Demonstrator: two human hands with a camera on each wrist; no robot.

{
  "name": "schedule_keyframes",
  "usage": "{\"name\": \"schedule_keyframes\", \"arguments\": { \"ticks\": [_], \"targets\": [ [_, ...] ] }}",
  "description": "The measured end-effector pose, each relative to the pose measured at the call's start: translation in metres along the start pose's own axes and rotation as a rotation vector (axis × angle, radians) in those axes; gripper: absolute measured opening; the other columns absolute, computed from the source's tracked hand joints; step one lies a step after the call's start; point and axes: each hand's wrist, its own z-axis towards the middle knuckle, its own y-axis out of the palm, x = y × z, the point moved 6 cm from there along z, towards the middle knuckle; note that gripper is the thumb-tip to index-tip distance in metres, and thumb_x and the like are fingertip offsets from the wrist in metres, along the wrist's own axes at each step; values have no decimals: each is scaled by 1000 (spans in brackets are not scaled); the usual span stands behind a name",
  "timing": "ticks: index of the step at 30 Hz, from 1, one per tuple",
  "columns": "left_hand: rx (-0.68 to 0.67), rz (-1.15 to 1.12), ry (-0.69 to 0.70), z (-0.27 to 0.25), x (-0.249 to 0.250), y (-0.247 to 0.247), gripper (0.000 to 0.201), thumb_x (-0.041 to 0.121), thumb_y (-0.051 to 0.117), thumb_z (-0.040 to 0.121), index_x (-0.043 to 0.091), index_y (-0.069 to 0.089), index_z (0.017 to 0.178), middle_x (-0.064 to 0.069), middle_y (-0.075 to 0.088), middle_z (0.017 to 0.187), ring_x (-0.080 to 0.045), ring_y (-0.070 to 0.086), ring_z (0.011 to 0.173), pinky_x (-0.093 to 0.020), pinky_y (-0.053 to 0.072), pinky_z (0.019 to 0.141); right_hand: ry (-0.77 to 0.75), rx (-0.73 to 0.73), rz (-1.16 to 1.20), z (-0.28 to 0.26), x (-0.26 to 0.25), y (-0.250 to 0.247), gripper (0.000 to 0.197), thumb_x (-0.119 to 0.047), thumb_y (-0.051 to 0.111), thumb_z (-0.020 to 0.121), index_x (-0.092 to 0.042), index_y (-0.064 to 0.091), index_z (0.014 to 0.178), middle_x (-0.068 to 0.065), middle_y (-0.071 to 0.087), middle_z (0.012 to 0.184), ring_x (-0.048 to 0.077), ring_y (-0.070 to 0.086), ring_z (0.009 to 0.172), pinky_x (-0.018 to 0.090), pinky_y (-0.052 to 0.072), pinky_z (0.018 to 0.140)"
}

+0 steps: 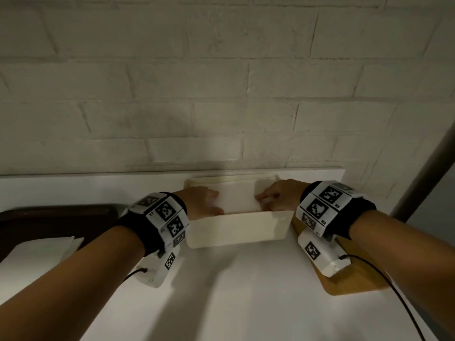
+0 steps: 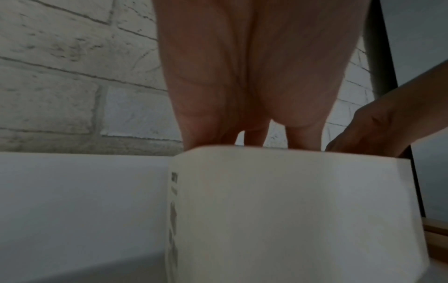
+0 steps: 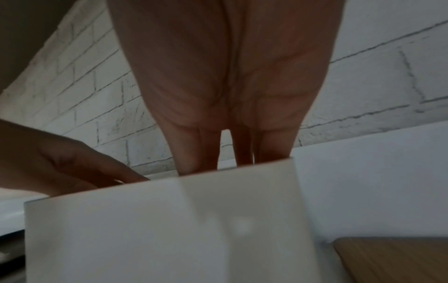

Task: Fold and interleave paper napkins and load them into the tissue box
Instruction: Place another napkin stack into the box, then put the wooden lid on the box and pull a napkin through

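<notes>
An open cream tissue box (image 1: 236, 230) stands on the white table against the brick wall. Inside it lies a white napkin stack (image 1: 237, 198). My left hand (image 1: 216, 201) reaches in from the left and rests its fingers on the stack's left end. On the other end lies my right hand (image 1: 258, 200). In the left wrist view my left hand (image 2: 253, 137) points straight down behind the box wall (image 2: 290, 210), which hides the fingertips. The right wrist view shows my right hand (image 3: 242, 153) the same way behind the box (image 3: 157, 229).
A dark tray (image 1: 49, 215) at the left holds more white napkins (image 1: 37, 252). A wooden board (image 1: 357, 274) lies under my right wrist. A grey post (image 1: 423, 173) rises at the right. The brick wall (image 1: 221, 94) stands right behind the box.
</notes>
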Motion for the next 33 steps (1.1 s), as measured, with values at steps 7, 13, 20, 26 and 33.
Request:
{"name": "schedule_keyframes", "arguments": {
  "ticks": [7, 13, 20, 26, 33],
  "targets": [
    [-9, 129, 0, 18, -2, 3, 71, 52, 43, 90, 20, 17, 148, -5, 20, 156, -21, 18, 144, -31, 15, 118, 5, 15, -20, 12, -6, 1, 42, -29, 57, 90, -30, 50, 132, 1, 49, 140, 18, 46, 127, 20, 34, 99],
    [13, 45, 45, 7, -5, -4, 69, 47, 48, 89, 23, 20, 148, -5, 19, 156, -19, 17, 144, -26, 14, 115, -10, 259, 337, -18, 14, -31, 35, -28, 61, 86, -19, 61, 121, 4, 57, 128, 13, 52, 105, 17, 41, 84],
    [85, -70, 65, -6, -22, -13, 63, 45, 60, 83, 26, 38, 139, 2, 35, 147, -16, 35, 135, -25, 26, 110, 348, 89, -8, -58, 90, -5, 48, -41, 50, 90, -15, 48, 130, 8, 50, 135, 24, 47, 122, 28, 37, 98],
    [135, -192, 69, -11, -32, -9, 53, 40, 65, 80, 26, 51, 130, 1, 47, 137, -15, 45, 126, -28, 33, 109, 466, -91, 60, -66, 106, 54, 84, -60, 55, 79, -16, 23, 143, 8, 46, 138, 22, 51, 120, 23, 41, 86],
    [104, -147, 34, -5, -35, 0, 55, 39, 62, 83, 25, 47, 134, 1, 43, 143, -15, 38, 134, -23, 26, 109, 537, -80, -24, -55, 97, 69, 109, -64, 63, 68, -23, 2, 148, 13, 26, 149, 32, 31, 135, 38, 37, 107]
  ]
}}
